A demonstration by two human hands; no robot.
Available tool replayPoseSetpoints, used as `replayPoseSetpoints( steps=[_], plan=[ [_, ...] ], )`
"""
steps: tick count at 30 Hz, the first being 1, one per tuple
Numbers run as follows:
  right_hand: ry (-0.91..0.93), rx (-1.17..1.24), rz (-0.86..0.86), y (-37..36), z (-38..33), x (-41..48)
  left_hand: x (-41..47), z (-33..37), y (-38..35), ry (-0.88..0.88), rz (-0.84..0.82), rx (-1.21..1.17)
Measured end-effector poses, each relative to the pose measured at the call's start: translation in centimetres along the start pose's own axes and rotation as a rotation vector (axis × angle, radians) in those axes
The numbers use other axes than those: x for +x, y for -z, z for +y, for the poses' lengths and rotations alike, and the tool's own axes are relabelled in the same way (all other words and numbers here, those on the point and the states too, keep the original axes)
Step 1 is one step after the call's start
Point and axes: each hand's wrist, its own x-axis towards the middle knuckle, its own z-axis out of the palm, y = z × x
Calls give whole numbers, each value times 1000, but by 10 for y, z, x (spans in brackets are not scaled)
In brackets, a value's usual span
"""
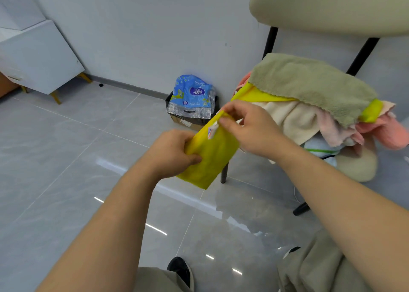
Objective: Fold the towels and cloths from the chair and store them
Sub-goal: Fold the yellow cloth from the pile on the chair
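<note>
1. The yellow cloth [210,156] hangs in the air just in front of the chair [332,3]. It is already folded into a narrow panel and is held between both hands above the floor.
2. The left hand [172,152] grips the panel's lower left edge, its fingers [192,158] curled round the cloth with the thumb on the front face.
3. The right hand [250,127] pinches the top corner just beside the white label [213,130], its fingers closed on the hem.
4. For a neat fold, draw the hands gently apart until the panel is taut and square the corners. Then bring the top down to the bottom with the label tucked inside.
5. The layers behind the front face are hidden, so whether the back edges line up cannot be told. Checking them by feel seems wise.
6. The rest of the pile lies on the chair seat near the right hand: a green towel [309,85] on top, with a second yellow cloth [261,95] and cream and pink towels beneath. Fold clear of it to avoid snagging.
</note>
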Motion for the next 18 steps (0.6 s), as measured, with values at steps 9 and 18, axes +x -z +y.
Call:
replayPoseSetpoints(
  steps=[9,18],
  plan=[
    [-34,-14,404,47,11,10,-2,-13,19,113,262,-864],
    [-40,41,390,33,6,9,13,18,1,273,147,-1341]
  ],
)
